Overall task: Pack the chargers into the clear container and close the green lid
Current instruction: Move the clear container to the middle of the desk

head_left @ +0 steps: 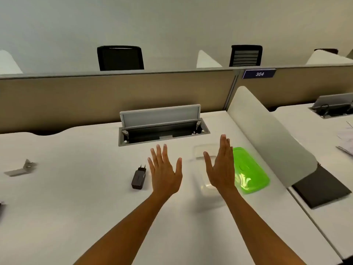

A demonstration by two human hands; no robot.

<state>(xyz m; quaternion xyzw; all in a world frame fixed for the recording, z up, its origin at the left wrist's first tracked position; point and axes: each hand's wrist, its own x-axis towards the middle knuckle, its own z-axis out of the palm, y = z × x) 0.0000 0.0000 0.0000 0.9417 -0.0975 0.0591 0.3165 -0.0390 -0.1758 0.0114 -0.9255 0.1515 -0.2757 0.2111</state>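
White desk (76, 197) is seen. Left hand (164, 172) and right hand (221, 167) are held open, empty. Black charger (138, 177) lies left of them; it is judged light, rigid, best pinched across its body. Clear container (205, 170) and green lid (248, 172) lie right.

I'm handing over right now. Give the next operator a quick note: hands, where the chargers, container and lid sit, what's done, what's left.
Left hand and right hand: both open, empty, raised over the desk.
Black charger: lying on the desk, left of the left hand.
Grey charger: far left on the desk.
Clear container: open, looks empty, partly behind the right hand.
Green lid: off, on the desk right of the container.
Done: nothing packed.
Left: both chargers in, lid on.
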